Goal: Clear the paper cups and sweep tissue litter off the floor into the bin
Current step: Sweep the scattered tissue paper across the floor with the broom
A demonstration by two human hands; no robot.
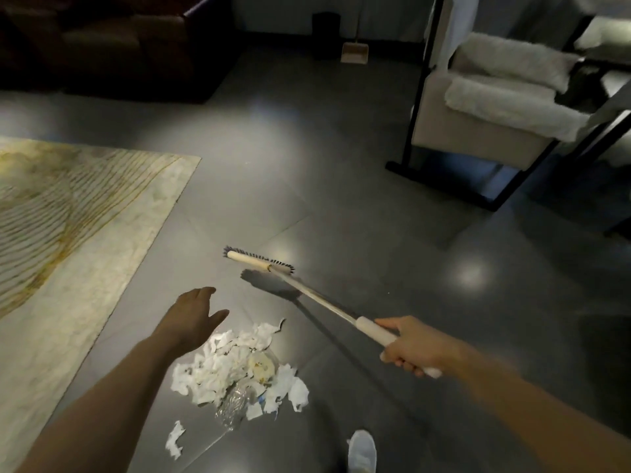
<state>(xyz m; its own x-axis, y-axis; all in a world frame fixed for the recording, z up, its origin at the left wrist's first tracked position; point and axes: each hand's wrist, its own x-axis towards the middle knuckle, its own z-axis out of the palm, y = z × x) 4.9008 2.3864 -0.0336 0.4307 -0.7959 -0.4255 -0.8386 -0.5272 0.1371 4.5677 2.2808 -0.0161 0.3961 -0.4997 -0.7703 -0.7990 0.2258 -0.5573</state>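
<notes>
We note: right grip [420, 348] clasps the broom [254, 258], shaft slanting toward frame centre; tissue pile [235, 365] lies left of it, nearer our released left grip [191, 317].

No legible text or labels, dim, perhaps blurred

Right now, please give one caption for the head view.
Right hand grips a broom beside the tissue litter pile; open left hand hovers near it.
</notes>
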